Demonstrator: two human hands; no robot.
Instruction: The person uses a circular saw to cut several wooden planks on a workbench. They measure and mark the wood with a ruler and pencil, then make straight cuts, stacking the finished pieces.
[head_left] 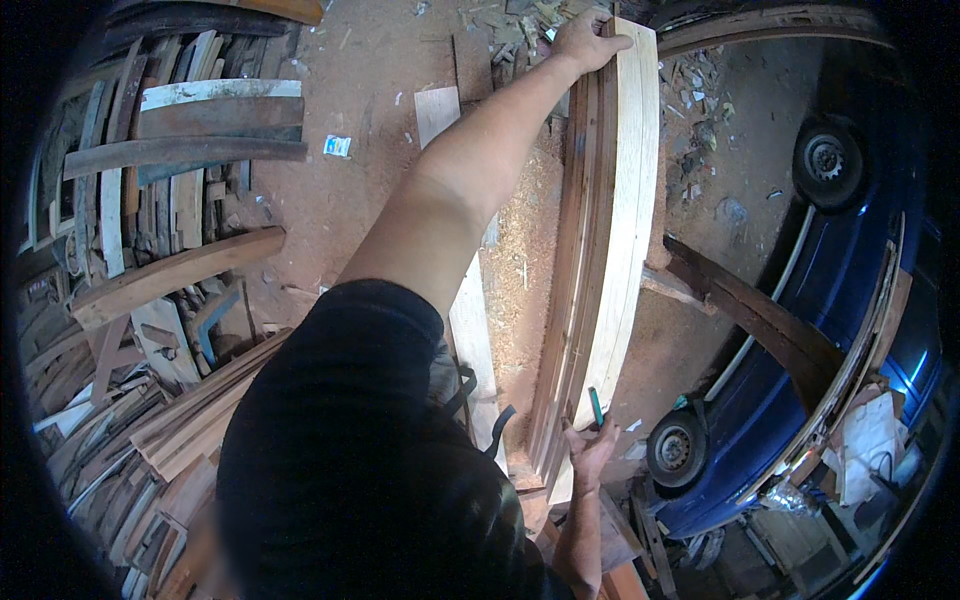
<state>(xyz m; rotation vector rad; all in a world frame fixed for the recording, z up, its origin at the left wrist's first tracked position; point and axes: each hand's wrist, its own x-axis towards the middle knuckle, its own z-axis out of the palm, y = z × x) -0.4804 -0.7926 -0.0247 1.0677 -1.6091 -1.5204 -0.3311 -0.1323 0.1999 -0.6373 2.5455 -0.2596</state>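
My left hand (590, 42) grips the far end of a long pale wooden board (625, 210) near the top of the head view, thumb over its edge. The board lies lengthwise beside darker brown boards (583, 215). At its near end, my right hand (590, 445) holds a slim green stick (596, 405), apparently a pencil, upright against the board. My black-sleeved left arm hides much of the lower middle. Sawdust (525, 245) covers the surface left of the brown boards, beside another pale plank (437, 112).
Stacks of timber offcuts (185, 150) fill the left side. Scraps and dust lie on the ground (355, 200). A dark beam (750, 320) juts rightward from beside the board toward a blue vehicle (780, 420) with leaning strips along it.
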